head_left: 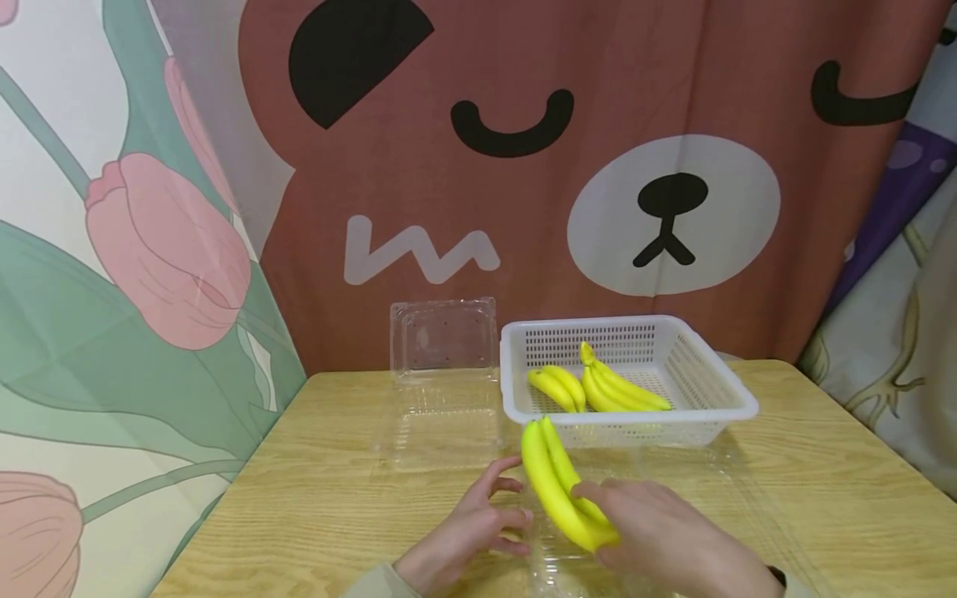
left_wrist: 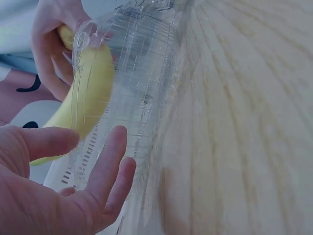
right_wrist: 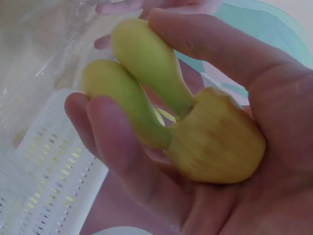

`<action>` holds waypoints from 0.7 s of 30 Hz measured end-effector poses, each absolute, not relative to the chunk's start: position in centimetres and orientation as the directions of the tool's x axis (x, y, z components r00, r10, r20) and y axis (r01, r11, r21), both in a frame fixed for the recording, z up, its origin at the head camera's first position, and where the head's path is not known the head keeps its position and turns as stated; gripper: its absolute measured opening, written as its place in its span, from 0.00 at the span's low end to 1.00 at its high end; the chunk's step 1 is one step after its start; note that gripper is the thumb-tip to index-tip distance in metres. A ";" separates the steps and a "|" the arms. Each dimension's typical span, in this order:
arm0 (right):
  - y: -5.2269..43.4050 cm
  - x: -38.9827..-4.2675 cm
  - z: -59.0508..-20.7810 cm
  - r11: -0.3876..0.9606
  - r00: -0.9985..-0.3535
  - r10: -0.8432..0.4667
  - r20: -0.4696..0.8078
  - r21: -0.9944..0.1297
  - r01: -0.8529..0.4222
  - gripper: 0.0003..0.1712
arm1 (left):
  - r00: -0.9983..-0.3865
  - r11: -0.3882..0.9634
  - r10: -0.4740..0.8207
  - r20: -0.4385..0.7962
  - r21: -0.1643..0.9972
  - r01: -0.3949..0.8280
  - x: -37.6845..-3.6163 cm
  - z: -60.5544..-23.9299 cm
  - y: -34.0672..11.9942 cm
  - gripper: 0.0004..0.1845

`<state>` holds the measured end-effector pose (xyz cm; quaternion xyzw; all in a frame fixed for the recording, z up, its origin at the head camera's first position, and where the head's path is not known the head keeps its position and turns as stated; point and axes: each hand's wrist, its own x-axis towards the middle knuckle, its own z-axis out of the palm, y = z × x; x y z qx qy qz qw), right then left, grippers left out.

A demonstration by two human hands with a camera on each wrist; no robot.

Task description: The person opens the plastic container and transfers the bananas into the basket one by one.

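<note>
My right hand (head_left: 665, 527) grips a small bunch of two yellow bananas (head_left: 552, 490) by the stem end. In the right wrist view the thick cut stem (right_wrist: 217, 139) lies in the palm, with fingers and thumb on either side of the bananas. The bunch hangs tilted over a clear plastic container (head_left: 549, 575), its tips toward the basket. My left hand (head_left: 467, 527) is beside that container, fingers spread and loosely bent. In the left wrist view its fingertips are right at the container's clear wall (left_wrist: 142, 73), with nothing held between them.
A white perforated basket (head_left: 628, 418) stands at the back right with two banana bunches, one smaller (head_left: 557, 386) and one larger (head_left: 616, 386). Left of it an open clear clamshell box (head_left: 444, 423) has its lid raised. The wooden table (head_left: 299, 498) ends at a printed curtain (head_left: 523, 208).
</note>
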<state>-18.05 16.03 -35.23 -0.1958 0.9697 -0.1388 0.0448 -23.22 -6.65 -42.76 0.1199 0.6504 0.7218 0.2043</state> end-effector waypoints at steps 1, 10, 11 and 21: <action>16.1 -18.0 -35.2 0.880 -0.917 -0.400 -0.011 -0.284 -0.380 0.30 | -0.888 -0.069 0.451 -0.094 0.988 -0.140 -23.2 -42.8 -6.7 0.41; 16.2 -18.1 -34.1 0.884 -0.932 -0.362 0.029 -0.305 -0.354 0.32 | -0.891 -0.074 0.447 -0.085 0.989 -0.132 -23.2 -42.6 -6.6 0.41; 16.2 -18.2 -34.0 0.884 -0.932 -0.361 0.031 -0.307 -0.353 0.32 | -0.890 -0.075 0.447 -0.085 0.988 -0.132 -23.2 -42.6 -6.7 0.41; 16.8 -18.6 -33.3 0.882 -0.935 -0.346 0.076 -0.314 -0.352 0.32 | -0.883 -0.077 0.460 -0.096 0.986 -0.147 -23.2 -42.6 -6.7 0.40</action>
